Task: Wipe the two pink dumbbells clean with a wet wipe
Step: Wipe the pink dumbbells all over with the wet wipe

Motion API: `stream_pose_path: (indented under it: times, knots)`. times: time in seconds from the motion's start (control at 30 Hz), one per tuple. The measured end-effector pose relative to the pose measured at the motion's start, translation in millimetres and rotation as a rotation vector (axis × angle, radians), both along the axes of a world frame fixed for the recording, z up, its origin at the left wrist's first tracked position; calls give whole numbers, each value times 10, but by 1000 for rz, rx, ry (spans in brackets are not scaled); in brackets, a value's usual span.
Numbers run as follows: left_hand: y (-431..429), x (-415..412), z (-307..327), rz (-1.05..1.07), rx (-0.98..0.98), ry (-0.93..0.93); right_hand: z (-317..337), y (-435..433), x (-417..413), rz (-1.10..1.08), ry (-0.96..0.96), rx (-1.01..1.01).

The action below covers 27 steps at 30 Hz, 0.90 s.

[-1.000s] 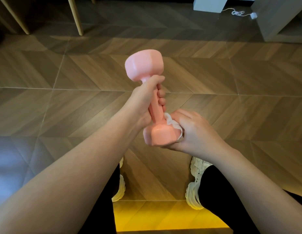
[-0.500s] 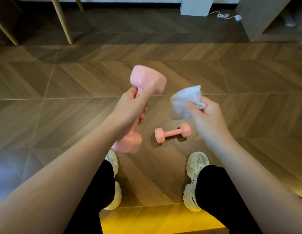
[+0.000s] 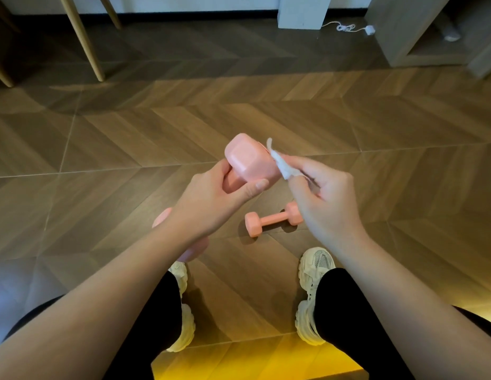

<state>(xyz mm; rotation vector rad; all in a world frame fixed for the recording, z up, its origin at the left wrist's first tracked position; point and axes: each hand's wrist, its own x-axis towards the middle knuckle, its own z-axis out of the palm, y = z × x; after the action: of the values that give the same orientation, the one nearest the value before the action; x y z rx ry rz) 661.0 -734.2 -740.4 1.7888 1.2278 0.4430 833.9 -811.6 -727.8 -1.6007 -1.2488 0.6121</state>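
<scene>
Left hand (image 3: 211,198) is wrapped round the grip of the held dumbbell (image 3: 250,157), thumb lying under its upper head. The lower head shows only in part behind my left wrist. Right hand (image 3: 329,204) pinches a bunched wet wipe (image 3: 282,163) between thumb and fingertips, and the wipe touches the right face of the upper head. The second dumbbell (image 3: 273,220) lies on the wood floor (image 3: 376,187), well short of its far edge, just ahead of the right shoe (image 3: 313,294) and partly behind my right hand. Risk, as I judge it: a damp grip could slide through the left hand, dropping the weight toward the left shoe (image 3: 181,305) or onto the floor dumbbell. The wipe is held by a small pinch and could pull free under pressure. The left palm covers the grip, so that stretch may go unwiped unless I regrip. Along the floor's far edge stand wooden furniture legs (image 3: 82,37), a white post (image 3: 303,10), a loose white cable (image 3: 348,28) and a grey cabinet (image 3: 420,31), all well apart from the work. Nothing blocks the wiping stroke.
</scene>
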Motion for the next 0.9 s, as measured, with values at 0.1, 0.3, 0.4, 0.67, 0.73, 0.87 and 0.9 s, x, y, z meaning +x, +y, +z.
stream_pose_path:
  times: [0.1, 0.3, 0.4, 0.67, 0.73, 0.87, 0.9]
  knots:
    - [8, -28, -22, -8, 6, 2, -34, 19, -33, 34, 90, -87]
    - [-30, -66, -60, -163, 125, 79, -58, 46, -10, 102, 235, -148]
    - [-11, -51, -66, -172, 150, 102, -62, 11, 5, 148, 213, -84]
    - [-18, -56, -90, -225, 189, 209, -38, 38, -1, 123, 296, -115]
    - [-20, -48, -97, -205, 155, 193, -32, 4, -11, 149, 276, -87]
    - [27, -52, -92, -163, 98, 187, -16, -57, -21, 164, 295, -36]
    - [29, -54, -90, -159, 95, 192, -18, -58, -14, 156, 290, -41]
